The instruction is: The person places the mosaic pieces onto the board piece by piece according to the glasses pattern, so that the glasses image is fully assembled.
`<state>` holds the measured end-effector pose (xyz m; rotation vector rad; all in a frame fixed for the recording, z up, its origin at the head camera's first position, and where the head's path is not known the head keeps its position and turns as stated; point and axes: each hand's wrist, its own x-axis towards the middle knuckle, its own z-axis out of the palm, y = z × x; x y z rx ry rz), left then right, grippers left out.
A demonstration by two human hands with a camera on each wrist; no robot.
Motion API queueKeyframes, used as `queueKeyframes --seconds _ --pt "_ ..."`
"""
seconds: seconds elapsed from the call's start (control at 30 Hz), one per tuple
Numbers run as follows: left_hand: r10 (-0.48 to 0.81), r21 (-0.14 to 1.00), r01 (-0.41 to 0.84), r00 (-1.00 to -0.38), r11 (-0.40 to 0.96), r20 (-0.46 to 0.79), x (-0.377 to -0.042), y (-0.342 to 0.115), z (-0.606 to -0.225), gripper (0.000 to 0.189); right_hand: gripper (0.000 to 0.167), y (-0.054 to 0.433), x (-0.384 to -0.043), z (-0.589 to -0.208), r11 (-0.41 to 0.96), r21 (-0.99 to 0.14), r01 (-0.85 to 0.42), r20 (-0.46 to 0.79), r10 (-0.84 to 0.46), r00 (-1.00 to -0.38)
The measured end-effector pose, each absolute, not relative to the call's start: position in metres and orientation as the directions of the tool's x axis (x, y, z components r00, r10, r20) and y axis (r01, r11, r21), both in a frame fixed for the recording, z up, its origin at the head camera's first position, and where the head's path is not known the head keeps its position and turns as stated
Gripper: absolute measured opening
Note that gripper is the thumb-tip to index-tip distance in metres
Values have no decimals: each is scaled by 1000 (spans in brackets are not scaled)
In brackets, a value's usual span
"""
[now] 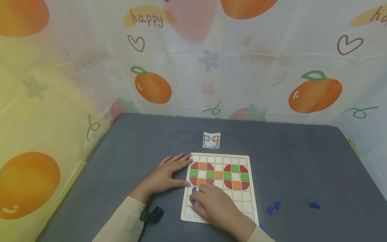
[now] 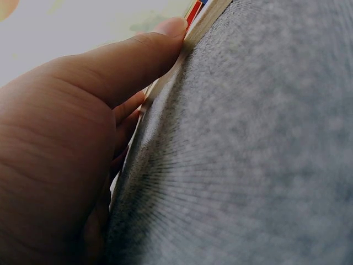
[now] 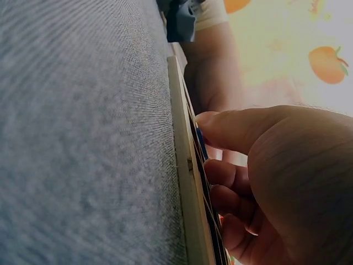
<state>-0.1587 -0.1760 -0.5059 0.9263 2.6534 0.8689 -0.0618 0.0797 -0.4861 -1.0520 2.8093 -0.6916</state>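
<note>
A pale gridded wooden board (image 1: 189, 215) lies on the table, filled in its upper part with red, green and orange pieces (image 1: 218, 175). My left hand (image 1: 164, 174) rests along the board's left edge, fingers extended, with the thumb (image 2: 160, 41) touching the rim. My right hand (image 1: 216, 205) is over the lower left of the board, fingers curled. Between its thumb and fingers it pinches a small blue piece (image 3: 201, 141) low against the board. Just above those fingertips another blue piece (image 1: 194, 190) shows in a left-hand cell. My right palm and forearm hide part of the lower grid.
Behind the board lies a small printed pattern card (image 1: 211, 140). To the right are loose blue half-round pieces (image 1: 270, 210), one farther out (image 1: 315, 205), and another (image 1: 262, 228) partly hidden by the right sleeve. A black strap device (image 1: 152, 215) is at the left wrist.
</note>
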Motion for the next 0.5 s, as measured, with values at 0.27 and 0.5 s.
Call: queueKeyframes --seconds 0.27,0.5 --pt "619 587 496 -785 640 -11 -159 -177 -506 91 42 88 -62 -484 589 -661 -465 33 -596 -802" --pt "613 599 488 -790 635 -7 -159 -177 -506 91 41 107 -59 -476 297 -914 -275 65 -562 -824"
